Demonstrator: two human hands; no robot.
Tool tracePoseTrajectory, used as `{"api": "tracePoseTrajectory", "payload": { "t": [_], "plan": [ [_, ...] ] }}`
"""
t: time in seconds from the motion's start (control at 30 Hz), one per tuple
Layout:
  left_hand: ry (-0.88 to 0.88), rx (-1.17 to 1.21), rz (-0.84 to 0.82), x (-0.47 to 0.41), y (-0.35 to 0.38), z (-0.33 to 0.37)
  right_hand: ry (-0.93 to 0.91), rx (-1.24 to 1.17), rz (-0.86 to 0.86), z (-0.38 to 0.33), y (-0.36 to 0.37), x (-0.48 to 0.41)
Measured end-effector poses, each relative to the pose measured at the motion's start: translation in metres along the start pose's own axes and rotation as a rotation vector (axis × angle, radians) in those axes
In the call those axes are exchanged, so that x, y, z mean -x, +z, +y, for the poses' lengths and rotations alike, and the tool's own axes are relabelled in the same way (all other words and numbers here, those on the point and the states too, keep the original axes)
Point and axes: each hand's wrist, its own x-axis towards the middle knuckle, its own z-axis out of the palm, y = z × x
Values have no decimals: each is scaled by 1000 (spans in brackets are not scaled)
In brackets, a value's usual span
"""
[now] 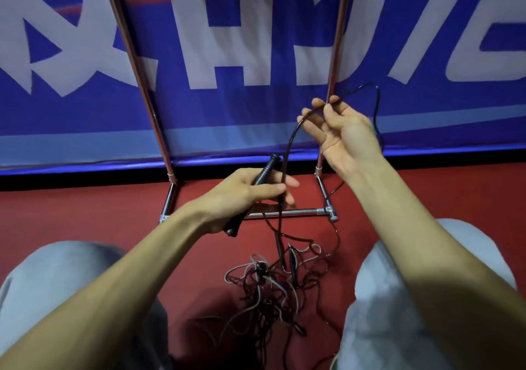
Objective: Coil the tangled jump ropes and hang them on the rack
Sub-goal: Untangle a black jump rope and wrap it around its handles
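The left hand (244, 196) is low, near the middle, with the arm reaching forward. Its fingers curl round a black handle (266, 170) that tilts up and away. A black rope (293, 136) curves up to the right hand (341, 130). That hand is higher and farther, palm facing back, and its thumb and fingertip pinch the rope. More ropes lie in a tangle (273, 284) on the red floor (85, 213), near. The rack (284, 213) stands just beyond.

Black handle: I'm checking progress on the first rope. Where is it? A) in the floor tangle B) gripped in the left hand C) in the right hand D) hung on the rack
B: the left hand grips the black handle, while the right hand pinches only the cord.
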Motion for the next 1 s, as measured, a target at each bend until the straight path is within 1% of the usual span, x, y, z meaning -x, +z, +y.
{"api": "tracePoseTrajectory", "payload": {
  "t": [0.1, 0.2, 0.27, 0.33, 0.43, 0.5, 0.63, 0.77, 0.83, 0.9, 1.0],
  "plan": [
    [31, 64, 96, -1, 1, 0, 32, -13, 88, 4, -3, -4],
    [61, 145, 188, 1, -1, 1, 83, 55, 160, 9, -6, -4],
    [104, 224, 233, 3, -3, 5, 125, 124, 176, 13, -6, -2],
    [147, 329, 275, 4, -4, 10, 166, 206, 153, 20, -4, 0],
    [195, 492, 312, 7, -9, 18, 223, 369, 34, 32, 2, 5],
    [218, 596, 324, 7, -12, 21, 279, 490, -102, 38, 5, 10],
    [301, 910, 329, 9, -24, 27, 345, 771, -373, 47, 12, 20],
    [408, 1246, 302, 15, -41, 37, 393, 817, -569, 51, 15, 29],
    [456, 1357, 306, 18, -49, 40, 409, 920, -656, 55, 14, 32],
    [465, 1399, 322, 20, -54, 40, 374, 1008, -669, 60, 12, 33],
    [423, 1367, 361, 16, -57, 34, 285, 1064, -573, 62, 10, 32]
  ]
}}
